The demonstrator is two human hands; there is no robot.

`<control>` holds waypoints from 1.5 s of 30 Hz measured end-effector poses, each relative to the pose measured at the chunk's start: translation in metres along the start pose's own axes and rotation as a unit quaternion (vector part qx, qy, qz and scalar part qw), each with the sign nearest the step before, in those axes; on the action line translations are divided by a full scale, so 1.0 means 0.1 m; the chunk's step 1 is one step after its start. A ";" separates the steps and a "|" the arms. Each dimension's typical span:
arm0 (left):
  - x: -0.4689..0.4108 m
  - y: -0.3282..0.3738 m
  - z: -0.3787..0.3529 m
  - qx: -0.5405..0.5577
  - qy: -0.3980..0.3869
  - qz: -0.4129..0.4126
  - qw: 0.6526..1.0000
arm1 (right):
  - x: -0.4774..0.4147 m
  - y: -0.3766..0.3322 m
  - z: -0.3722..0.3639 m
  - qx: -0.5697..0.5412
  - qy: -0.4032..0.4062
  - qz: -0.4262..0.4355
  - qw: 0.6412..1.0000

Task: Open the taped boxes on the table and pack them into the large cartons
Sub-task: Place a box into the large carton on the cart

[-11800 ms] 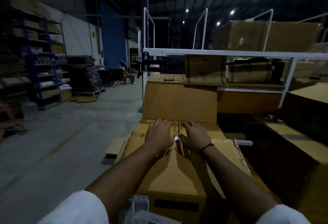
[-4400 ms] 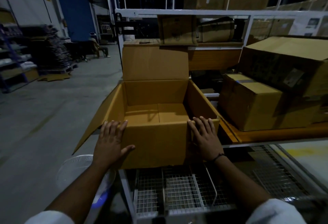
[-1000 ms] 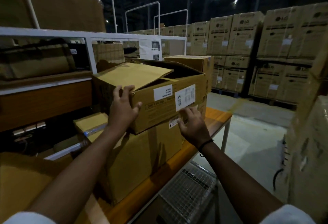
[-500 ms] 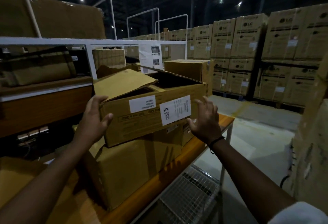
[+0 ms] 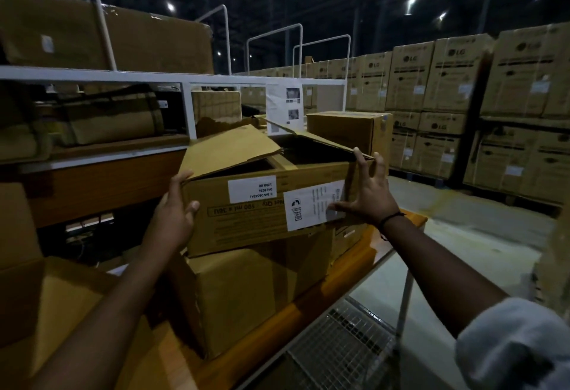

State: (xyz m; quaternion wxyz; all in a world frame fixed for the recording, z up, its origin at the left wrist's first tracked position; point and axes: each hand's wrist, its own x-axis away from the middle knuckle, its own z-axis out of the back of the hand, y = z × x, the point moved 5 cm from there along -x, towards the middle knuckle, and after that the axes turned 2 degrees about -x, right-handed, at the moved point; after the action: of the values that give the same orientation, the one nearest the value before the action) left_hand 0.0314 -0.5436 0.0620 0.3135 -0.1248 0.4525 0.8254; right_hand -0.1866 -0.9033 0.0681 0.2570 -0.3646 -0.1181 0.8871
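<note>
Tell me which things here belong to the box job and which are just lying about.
Job: labelled box, flaps open, held by the left hand and right hand; plain box beneath it; orange table.
Lying about: stacked LG cartons; wire basket; paper sheet on the white frame.

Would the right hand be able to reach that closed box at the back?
Probably not yet: the right hand holds the open box, which sits in front of the closed box.
</note>
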 end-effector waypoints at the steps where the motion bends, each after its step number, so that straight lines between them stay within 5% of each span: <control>1: 0.00 -0.03 0.02 0.000 0.003 0.004 1.000 | 0.02 -0.02 0.02 -0.002 0.010 0.009 1.000; 6: 0.02 -0.18 0.16 -0.011 0.038 0.015 0.999 | 0.24 -0.26 0.04 0.061 0.059 0.055 0.995; 15: -0.01 0.07 0.24 -0.074 -0.050 0.032 0.996 | 0.19 -0.46 -0.03 0.081 -0.037 0.019 0.996; 33: 0.11 0.08 0.33 -0.037 0.018 -0.005 0.999 | 0.58 -0.59 0.13 0.069 0.106 0.091 0.988; 45: 0.65 0.20 1.17 -0.065 0.044 -0.028 0.997 | 0.99 -1.15 0.40 0.071 0.141 0.115 0.981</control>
State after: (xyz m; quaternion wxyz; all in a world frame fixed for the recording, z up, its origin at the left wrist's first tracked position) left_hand -0.0217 -0.4285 0.1091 0.3073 -0.1934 0.4072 0.8380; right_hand -0.2316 -0.7542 0.0839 0.1930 -0.4782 0.0251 0.8564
